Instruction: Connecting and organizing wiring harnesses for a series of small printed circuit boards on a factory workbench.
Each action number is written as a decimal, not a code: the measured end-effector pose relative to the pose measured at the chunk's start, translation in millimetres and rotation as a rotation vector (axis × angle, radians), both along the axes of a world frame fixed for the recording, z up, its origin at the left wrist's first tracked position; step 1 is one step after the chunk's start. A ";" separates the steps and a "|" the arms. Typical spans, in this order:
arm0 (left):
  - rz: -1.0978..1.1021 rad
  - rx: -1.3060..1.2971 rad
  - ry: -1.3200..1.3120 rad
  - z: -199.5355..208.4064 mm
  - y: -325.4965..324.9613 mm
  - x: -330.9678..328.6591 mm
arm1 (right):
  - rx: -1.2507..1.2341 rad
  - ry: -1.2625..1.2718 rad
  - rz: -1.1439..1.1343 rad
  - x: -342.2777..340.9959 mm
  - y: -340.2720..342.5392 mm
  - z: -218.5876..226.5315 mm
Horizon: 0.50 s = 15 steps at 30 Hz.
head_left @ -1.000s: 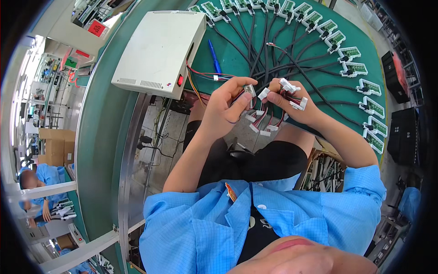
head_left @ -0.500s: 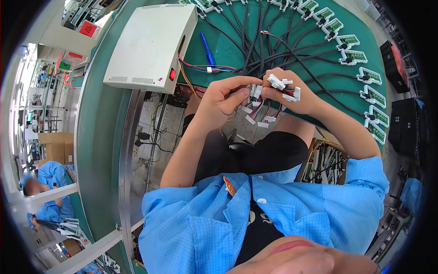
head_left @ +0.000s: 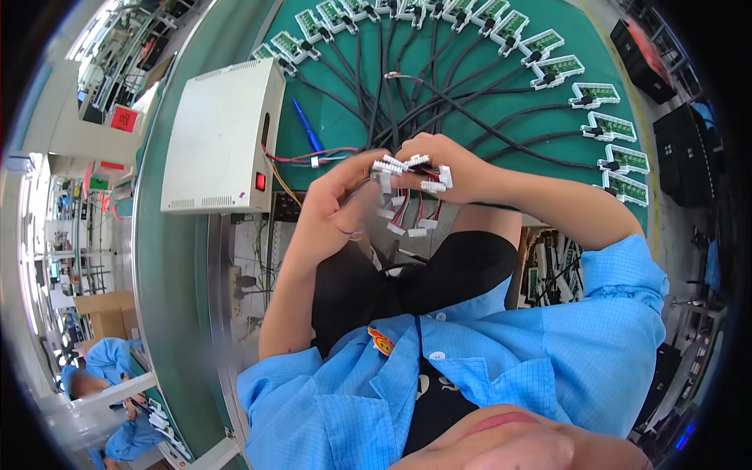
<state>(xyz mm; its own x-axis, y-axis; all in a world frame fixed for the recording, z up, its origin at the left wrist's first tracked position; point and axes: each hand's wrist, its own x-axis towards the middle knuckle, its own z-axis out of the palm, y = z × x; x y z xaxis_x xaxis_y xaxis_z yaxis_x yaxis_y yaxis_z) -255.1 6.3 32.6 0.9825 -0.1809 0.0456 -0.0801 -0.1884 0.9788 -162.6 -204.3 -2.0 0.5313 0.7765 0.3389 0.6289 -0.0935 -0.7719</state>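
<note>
Over the near edge of the green bench, my right hand [head_left: 448, 166] is closed round a bunch of thin dark and red wires that end in white plug connectors [head_left: 418, 233]. Some plugs stick up above its fingers; others hang below. My left hand [head_left: 333, 205], partly smeared by motion, is closed at the bunch's left side, with a white connector [head_left: 382, 182] between thumb and fingers. From the bunch, black cables [head_left: 381, 94] fan out across the bench to several green circuit boards in white frames [head_left: 558, 70].
A beige metal box [head_left: 223, 141] with a red rocker switch [head_left: 260, 181] stands on the left of the bench. Beside it lie a blue pen [head_left: 306, 125] and coloured wires [head_left: 333, 153]. A carton of parts [head_left: 548, 266] is by my right leg. A co-worker [head_left: 117, 392] sits far left.
The view has shifted, so the bench things appear lower and further left. My left thumb and fingers have moved at the connectors; my right hand keeps its grip on the bunch.
</note>
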 end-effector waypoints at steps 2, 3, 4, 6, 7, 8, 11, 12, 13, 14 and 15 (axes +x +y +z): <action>0.073 0.212 -0.083 20.6 1.2 12.4 | -0.028 -0.010 -0.044 -5.6 -2.2 0.7; 0.156 0.236 -0.118 28.1 1.6 24.1 | -0.028 0.002 -0.073 -7.1 -1.4 -8.1; 0.186 0.304 -0.176 33.7 -1.8 41.2 | -0.016 -0.074 -0.028 -4.8 -2.5 -14.7; 0.249 0.439 -0.300 42.7 -11.8 83.5 | 0.008 -0.231 0.062 0.6 -5.4 -20.7; 0.223 0.529 -0.423 44.0 -11.6 105.0 | 0.016 -0.297 0.114 -0.3 -0.5 -14.8; 0.170 0.612 -0.544 37.2 -16.2 134.3 | -0.020 -0.319 0.121 -0.1 0.5 -14.2; 0.075 0.815 -0.622 22.7 -44.6 216.3 | -0.163 -0.345 0.126 -4.3 0.8 -7.0; 0.077 0.873 -0.672 12.2 -52.4 241.2 | -0.140 -0.337 0.128 -5.6 2.0 -8.6; 0.071 0.898 -0.699 4.7 -62.4 262.3 | -0.118 -0.330 0.124 -5.9 2.0 -12.2; 0.065 0.922 -0.731 -1.2 -73.0 282.6 | -0.096 -0.325 0.117 -4.6 2.4 -15.9; 0.061 0.941 -0.760 -8.4 -81.2 302.2 | -0.034 -0.321 0.110 -4.8 4.0 -19.0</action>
<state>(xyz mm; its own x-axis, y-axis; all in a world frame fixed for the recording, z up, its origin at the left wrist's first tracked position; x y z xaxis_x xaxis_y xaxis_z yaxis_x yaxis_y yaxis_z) 47.1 -75.0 24.3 0.7704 -0.4076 0.4902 -0.5409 -0.8249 0.1641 -167.4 -200.3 -21.0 0.3142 0.8370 0.4479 0.8470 -0.0342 -0.5304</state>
